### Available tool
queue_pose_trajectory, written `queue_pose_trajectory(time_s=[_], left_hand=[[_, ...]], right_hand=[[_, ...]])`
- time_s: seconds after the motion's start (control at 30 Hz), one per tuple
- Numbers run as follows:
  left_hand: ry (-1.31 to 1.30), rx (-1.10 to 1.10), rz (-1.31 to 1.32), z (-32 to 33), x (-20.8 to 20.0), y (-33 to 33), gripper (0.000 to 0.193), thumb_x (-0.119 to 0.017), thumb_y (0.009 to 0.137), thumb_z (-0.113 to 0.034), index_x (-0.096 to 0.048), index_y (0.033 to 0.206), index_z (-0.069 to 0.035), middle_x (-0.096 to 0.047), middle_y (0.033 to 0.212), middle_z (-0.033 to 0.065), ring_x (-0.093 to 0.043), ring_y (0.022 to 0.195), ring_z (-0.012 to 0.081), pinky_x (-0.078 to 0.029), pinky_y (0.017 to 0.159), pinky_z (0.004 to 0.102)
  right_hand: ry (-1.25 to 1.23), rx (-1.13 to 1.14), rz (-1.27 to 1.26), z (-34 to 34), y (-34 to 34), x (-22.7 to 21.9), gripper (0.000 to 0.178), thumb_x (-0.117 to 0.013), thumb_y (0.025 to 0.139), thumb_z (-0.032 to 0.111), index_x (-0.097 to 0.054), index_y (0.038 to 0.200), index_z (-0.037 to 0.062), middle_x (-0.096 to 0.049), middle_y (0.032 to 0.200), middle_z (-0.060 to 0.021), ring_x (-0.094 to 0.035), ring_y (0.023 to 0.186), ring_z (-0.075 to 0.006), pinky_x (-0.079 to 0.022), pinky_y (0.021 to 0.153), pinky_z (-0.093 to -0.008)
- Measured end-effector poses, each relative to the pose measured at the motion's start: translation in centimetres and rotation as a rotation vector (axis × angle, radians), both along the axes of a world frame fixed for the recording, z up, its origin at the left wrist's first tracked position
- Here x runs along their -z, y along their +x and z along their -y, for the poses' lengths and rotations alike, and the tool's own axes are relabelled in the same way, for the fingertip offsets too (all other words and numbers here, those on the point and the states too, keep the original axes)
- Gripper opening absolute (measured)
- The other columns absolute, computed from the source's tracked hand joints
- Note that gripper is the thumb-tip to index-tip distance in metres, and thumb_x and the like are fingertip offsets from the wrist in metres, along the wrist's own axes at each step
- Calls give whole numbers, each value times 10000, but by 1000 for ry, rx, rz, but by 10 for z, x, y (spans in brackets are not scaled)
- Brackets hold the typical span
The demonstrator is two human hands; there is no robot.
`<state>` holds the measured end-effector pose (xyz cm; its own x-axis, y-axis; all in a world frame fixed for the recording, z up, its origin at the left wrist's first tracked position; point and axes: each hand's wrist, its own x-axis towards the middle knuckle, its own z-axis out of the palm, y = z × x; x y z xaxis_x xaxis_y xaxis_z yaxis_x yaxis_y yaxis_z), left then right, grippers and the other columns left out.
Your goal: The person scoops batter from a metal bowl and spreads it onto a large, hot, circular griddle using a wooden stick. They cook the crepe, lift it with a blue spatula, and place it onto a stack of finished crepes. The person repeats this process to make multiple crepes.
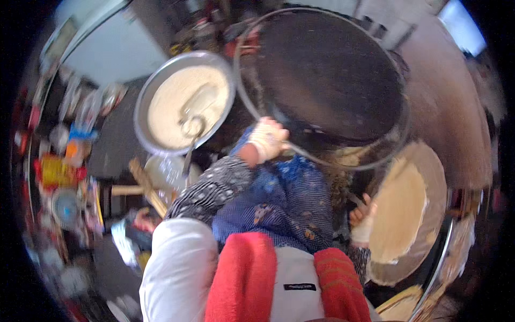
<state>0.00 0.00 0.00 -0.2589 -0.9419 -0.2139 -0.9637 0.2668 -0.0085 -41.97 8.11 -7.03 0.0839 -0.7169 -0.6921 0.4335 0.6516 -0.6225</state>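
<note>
A large round dark griddle point(327, 80) fills the upper middle. My left hand point(266, 140) is at its near rim, fingers closed around a whitish cloth pad point(263, 146). The patterned sleeve runs back down to my body. My right hand point(361, 214) is low on the right, its fingers against the left edge of a thin pale flatbread point(402, 209). The flatbread lies on a round tray point(437, 177). Blur hides whether those fingers pinch it.
A metal bowl of pale batter point(182, 102) with a ladle point(192, 129) in it stands left of the griddle. Below it are a smaller bowl point(166, 172) and wooden sticks point(145, 188). Colourful packets and clutter point(64, 172) crowd the far left. More flatbreads point(402, 306) lie at the lower right.
</note>
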Motion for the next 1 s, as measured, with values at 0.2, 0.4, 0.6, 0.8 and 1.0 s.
queue_pose_trajectory(time_s=[0.2, 0.4, 0.6, 0.8, 1.0], left_hand=[[-407, -52, -275, 50, 56, -233, 377, -598, 889, -414, -675, 1018, -69, -677, 1018, 91, -612, 1008, 259, -421, 878, 448], [66, -87, -763, -36, -18, -87, 349, -719, 748, -352, -688, 914, -46, -625, 979, 167, -597, 949, 355, -478, 838, 485], [-11, -1469, -1450, -132, 92, 154, 445, -698, 922, -258, -528, 1181, 60, -634, 993, 160, -638, 805, 300, -548, 641, 394], [111, -1429, -2460, -108, 120, 125, 156, -587, 979, -150, -511, 939, -20, -520, 732, 41, -469, 513, 93, -393, 400, 232], [-84, -925, -818, -138, 104, 148, 632, -522, 986, -211, -223, 1514, -35, -668, 980, 288, -661, 844, 451, -541, 743, 474]], right_hand=[[-361, 0, -299, 61, -14, -58, 452, -484, 1002, 507, -509, 1016, 56, -367, 644, 41, -333, 483, -83, -293, 410, -247], [-440, -204, -336, 14, 33, -10, 192, -600, 954, 246, -484, 1028, 112, -486, 619, -22, -506, 475, -160, -466, 429, -325], [-228, -187, -316, 8, 77, -23, 171, -601, 942, 223, -458, 987, 140, -459, 614, -2, -436, 418, -122, -405, 364, -285], [-288, -289, -454, 17, 92, -17, 156, -596, 944, 200, -471, 969, 110, -458, 587, 2, -436, 421, -102, -404, 373, -264], [-240, -240, -434, 16, 97, -14, 127, -583, 954, 197, -486, 986, 121, -480, 598, 1, -467, 424, -114, -411, 374, -267]])
